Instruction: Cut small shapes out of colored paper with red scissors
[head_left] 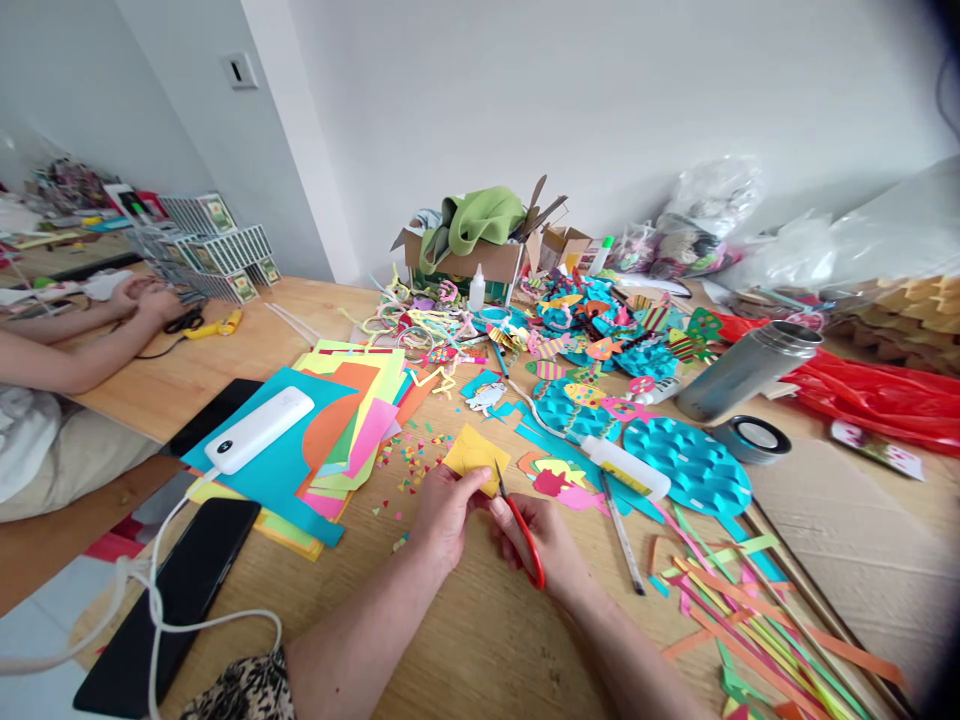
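Observation:
My left hand [444, 510] pinches a small piece of yellow paper [471, 452] by its lower edge, thumb on top. Faint drawn lines show on the paper. In my right hand [544, 545] is a pair of scissors [529, 540] with red handles, their blades at the paper's right edge. Scattered paper bits [411, 462] lie just beyond my left hand. Cut shapes in pink, red and yellow [559, 480] rest to the right of the yellow paper. Nearby are a white glue bottle [626, 468] on its side and a pen [622, 535].
Coloured paper sheets [289, 440], a white power bank [259, 430] and a black phone [169, 610] with a white cable are on the left. Paper fish and blue discs [686, 462], a steel flask [750, 370] and paper strips [757, 600] lie right. Another person's hands [142, 297] are far left.

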